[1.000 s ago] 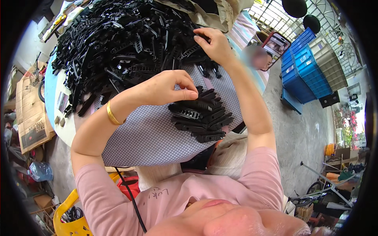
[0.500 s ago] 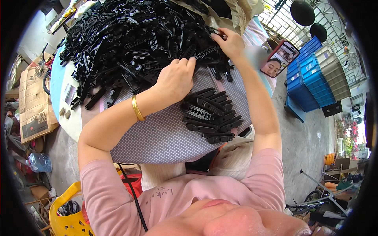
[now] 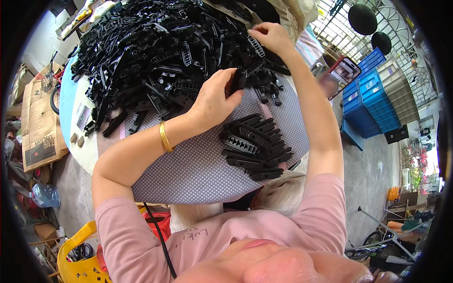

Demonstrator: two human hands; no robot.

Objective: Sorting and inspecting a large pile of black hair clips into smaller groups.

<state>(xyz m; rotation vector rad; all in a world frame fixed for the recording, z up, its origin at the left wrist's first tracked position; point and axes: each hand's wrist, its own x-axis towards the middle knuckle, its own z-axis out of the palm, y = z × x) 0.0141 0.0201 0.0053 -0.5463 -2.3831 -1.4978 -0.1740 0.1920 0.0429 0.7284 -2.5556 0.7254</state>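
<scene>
A large heap of slim black plastic parts [image 3: 155, 56], some ladder-like with slots, covers the far side of the round table. My left hand [image 3: 212, 99] is at the heap's near edge, thumb and fingers curved around a dark plastic part [image 3: 238, 80]. My right hand [image 3: 274, 37] is farther off at the heap's right, beside the bag's edge. Its fingertips are pinched together, and what they hold is hard to make out. Close to me on the dotted cloth lies a neat stack of black plastic parts [image 3: 259, 148], one showing its slotted side.
A dotted tablecloth [image 3: 188, 174] covers the near tabletop. An open tan bag [image 3: 295, 21] stands at the far right, near a phone [image 3: 344, 70]. Blue crates [image 3: 365, 94] are on the floor to the right. Cardboard [image 3: 42, 122] and a yellow chair [image 3: 78, 250] are on the left.
My right hand has moved farther away, toward the bag. My left hand has shifted slightly right, its thumb now apart from the fingers around a part. The view has shifted a little.
</scene>
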